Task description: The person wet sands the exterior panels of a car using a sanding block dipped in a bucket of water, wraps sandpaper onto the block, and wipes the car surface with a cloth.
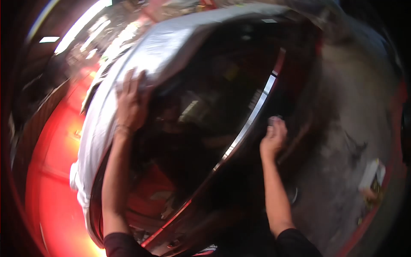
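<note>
A dark, glossy car [205,115] fills the middle of the head view, tilted across it. A bright chrome trim strip [251,122] runs along the lower edge of its windows. My left hand [132,103] lies with fingers stretched out at the edge of a pale silvery cover [165,40] over the car's roof. On the other side of the trim, my right hand [274,139] is closed at the dark door panel. A small dark object [275,120] shows at its fingertips; blur hides its kind.
A bright red car or panel [55,171] stands at the left beyond the cover. Grey floor [329,171] lies at the right, with a pale box-like object [372,173] on it. Strip lights [81,28] glare at the upper left.
</note>
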The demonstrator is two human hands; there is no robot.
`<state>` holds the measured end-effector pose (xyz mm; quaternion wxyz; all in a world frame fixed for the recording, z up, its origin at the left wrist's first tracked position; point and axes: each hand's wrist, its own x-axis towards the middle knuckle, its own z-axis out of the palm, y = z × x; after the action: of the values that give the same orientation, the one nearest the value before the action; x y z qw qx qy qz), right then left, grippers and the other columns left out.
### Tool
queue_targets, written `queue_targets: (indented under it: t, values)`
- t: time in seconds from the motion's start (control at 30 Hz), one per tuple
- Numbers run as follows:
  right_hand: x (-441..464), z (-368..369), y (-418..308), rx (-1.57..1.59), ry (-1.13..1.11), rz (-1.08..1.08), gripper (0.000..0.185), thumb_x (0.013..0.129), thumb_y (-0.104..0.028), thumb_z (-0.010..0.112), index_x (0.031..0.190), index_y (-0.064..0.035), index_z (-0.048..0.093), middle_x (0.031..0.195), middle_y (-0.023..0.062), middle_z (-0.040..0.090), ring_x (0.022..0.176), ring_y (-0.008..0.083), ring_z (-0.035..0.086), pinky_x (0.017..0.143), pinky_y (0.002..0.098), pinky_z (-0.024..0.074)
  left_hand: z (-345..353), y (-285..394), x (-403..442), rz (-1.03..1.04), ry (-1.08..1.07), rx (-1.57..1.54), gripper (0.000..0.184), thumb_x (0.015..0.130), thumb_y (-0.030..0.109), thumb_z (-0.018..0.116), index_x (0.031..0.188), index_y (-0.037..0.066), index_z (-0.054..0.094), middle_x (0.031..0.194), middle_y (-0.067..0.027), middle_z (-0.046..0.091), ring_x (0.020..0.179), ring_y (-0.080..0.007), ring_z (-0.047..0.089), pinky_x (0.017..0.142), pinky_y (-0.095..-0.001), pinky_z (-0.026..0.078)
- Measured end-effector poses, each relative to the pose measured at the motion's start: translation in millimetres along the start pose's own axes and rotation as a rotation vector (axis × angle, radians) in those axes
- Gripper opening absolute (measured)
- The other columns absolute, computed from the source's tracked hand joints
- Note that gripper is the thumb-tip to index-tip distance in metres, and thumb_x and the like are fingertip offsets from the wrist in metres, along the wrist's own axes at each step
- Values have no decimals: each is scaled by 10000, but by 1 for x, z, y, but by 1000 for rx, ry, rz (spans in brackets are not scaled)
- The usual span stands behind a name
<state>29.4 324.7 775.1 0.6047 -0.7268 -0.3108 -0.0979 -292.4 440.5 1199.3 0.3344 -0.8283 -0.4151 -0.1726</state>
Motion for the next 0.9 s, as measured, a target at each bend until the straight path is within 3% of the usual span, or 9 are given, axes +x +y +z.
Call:
queue_targets:
  t: [0.13,0.23,0.33,0.4,0.47,0.53,0.67,0.8,0.9]
  values:
    - [58,3,19,-6,96,-89,315,1030,-149,792,1340,-190,833,1445,48,787,1293,340,739,1089,463,591,2,-5,5,70,7,74,522,1196,335,593,1682,146,577,1747,-221,518,1635,-423,458,1340,-576,331]
    - [102,25,48,-7,41,187,343,1036,-181,789,1376,-212,813,1520,39,746,1370,358,682,1148,553,517,-2,-6,10,134,-27,78,544,1217,346,515,1716,128,532,1767,-210,505,1653,-417,438,1358,-551,289]
    - [49,14,28,-42,37,129,402,1049,-153,778,1442,-237,797,1580,62,707,1372,362,687,1167,552,501,2,-9,11,122,-31,76,552,1216,354,508,1717,122,531,1768,-205,508,1655,-409,436,1354,-551,291]
    - [-17,-8,0,105,-8,103,530,935,5,848,1423,-197,804,1578,110,704,1407,348,674,1176,538,491,2,-12,10,99,-49,49,568,1217,372,504,1721,111,523,1768,-209,507,1641,-407,454,1346,-551,302]
    - [-18,-16,12,207,-26,9,518,952,-23,835,1432,-213,798,1590,87,699,1420,343,669,1178,544,485,0,-10,9,76,-69,7,573,1218,379,500,1721,105,522,1765,-211,508,1633,-410,463,1341,-551,312]
    - [28,0,36,-5,-20,56,467,1000,-87,798,1442,-237,790,1589,61,704,1410,353,671,1169,575,489,-1,-10,9,89,-76,6,580,1228,391,473,1716,82,520,1758,-229,506,1620,-435,468,1329,-554,335]
    - [100,18,65,79,41,300,364,1080,-183,736,1437,-231,785,1580,69,701,1393,376,672,1147,596,502,-5,-6,10,61,-110,0,585,1238,392,441,1714,60,515,1751,-245,504,1613,-456,467,1324,-559,344]
    - [-14,-9,28,43,-3,185,478,1040,-182,792,1512,-236,741,1572,90,690,1408,400,664,1126,573,517,-4,-7,10,69,-106,27,579,1237,380,438,1715,61,514,1754,-238,504,1616,-447,469,1329,-553,337]
    - [11,-8,41,-29,-38,205,457,1030,-155,800,1475,-248,756,1549,80,700,1398,387,661,1154,578,496,-4,-5,12,66,-108,20,578,1236,381,437,1713,66,519,1761,-231,501,1623,-436,466,1335,-547,327]
